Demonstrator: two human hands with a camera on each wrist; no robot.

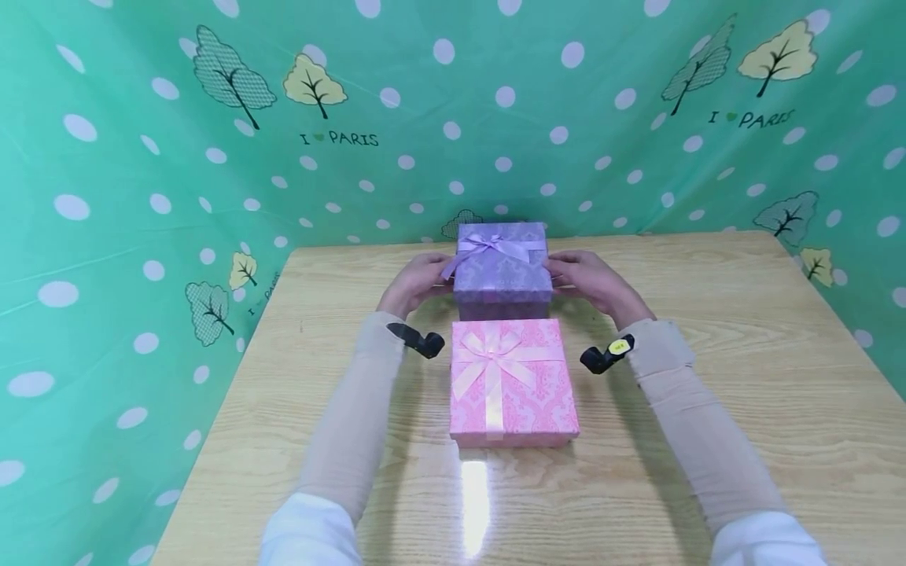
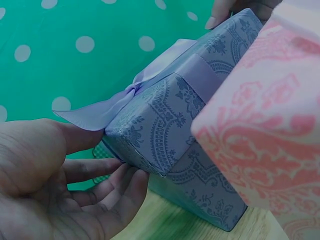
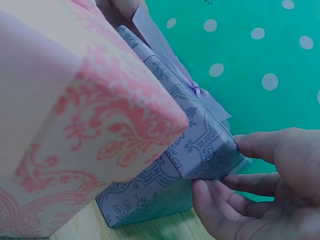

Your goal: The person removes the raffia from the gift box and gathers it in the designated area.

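The purple box (image 1: pixel 504 310) is right between the left grip (image 1: pixel 421 283) and the right grip (image 1: pixel 589 279), at the back of the wooden surface (image 1: pixel 743 338). Both grips pinch the sides of its lid (image 1: pixel 495 275), fingers (image 2: pixel 132 187) tucked at the lid's low edge. It has darker, swirly patterns, a pale purple ribbon (image 1: pixel 532 245) and a floppy bow (image 1: pixel 488 242) on top. A pink box (image 1: pixel 534 401) with its own bow sits just in front.
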